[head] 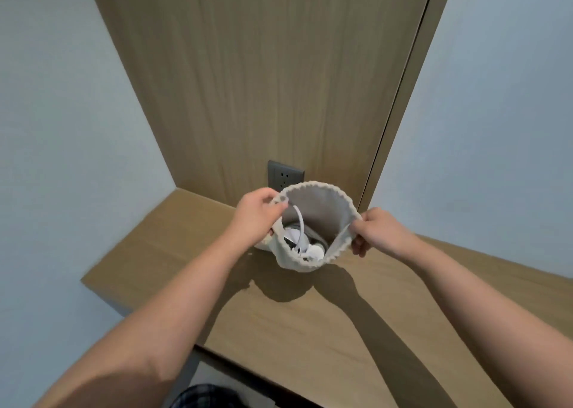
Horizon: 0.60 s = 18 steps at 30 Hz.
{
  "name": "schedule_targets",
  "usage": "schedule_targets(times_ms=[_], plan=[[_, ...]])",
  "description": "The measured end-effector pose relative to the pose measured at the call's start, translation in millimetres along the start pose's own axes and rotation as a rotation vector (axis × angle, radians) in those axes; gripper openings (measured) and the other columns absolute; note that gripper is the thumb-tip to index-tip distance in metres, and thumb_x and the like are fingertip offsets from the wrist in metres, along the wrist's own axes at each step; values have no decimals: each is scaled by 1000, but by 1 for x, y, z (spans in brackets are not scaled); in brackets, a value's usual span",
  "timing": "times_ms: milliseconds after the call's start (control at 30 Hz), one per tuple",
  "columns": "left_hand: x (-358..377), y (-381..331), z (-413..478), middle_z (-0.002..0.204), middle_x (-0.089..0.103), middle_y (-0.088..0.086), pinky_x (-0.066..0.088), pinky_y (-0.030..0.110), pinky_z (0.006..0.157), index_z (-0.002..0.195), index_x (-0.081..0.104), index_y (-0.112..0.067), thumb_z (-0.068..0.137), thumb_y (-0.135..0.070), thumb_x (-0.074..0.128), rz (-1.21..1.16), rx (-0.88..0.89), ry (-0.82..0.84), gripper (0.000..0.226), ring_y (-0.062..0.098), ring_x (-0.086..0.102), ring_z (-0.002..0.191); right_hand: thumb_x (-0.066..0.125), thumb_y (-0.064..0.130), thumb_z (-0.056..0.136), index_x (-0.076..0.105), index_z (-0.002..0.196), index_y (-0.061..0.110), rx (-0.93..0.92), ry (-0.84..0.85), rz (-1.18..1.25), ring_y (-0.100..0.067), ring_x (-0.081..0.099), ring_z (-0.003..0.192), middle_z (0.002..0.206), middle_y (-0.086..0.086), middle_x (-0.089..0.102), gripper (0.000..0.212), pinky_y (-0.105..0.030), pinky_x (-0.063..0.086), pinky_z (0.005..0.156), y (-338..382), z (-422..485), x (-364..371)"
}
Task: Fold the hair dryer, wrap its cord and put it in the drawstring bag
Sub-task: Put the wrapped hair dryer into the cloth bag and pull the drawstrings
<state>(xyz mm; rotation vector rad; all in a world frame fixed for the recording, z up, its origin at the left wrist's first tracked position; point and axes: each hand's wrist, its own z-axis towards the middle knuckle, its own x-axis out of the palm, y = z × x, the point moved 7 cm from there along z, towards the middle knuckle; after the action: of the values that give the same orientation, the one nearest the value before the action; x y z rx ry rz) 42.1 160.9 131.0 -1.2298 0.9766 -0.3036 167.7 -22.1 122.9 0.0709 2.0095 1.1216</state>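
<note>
A beige drawstring bag (322, 209) stands on the wooden desk (310, 330) with its mouth held wide. My left hand (257, 218) pinches the rim on the left side. On the right side my right hand (379, 230) grips the rim. Inside the bag lies the white hair dryer (313, 251), partly hidden by the fabric, with its white cord (300, 224) looping up toward the left rim.
A dark wall socket (283, 175) sits on the wood panel just behind the bag. Pale walls close in on the left and right. The desk's front edge runs across the bottom, with checked fabric (204, 396) below it.
</note>
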Motion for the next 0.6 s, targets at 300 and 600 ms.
schedule_targets(times_ms=[300, 600], plan=[[-24, -27, 45, 49, 48, 6, 26, 13, 32, 73, 64, -7, 86, -12, 69, -314, -129, 62, 15, 7, 33, 27, 49, 24, 97, 52, 56, 4, -70, -39, 76, -28, 58, 52, 54, -15, 63, 46, -36, 54, 62, 22, 17, -77], [-17, -8, 52, 61, 59, 6, 42, 12, 41, 103, 64, 5, 95, 4, 50, -586, -205, 86, 16, 3, 52, 41, 45, 37, 97, 48, 56, 9, -167, -145, 148, -21, 52, 73, 68, -4, 54, 50, -35, 45, 85, -10, 35, -83]])
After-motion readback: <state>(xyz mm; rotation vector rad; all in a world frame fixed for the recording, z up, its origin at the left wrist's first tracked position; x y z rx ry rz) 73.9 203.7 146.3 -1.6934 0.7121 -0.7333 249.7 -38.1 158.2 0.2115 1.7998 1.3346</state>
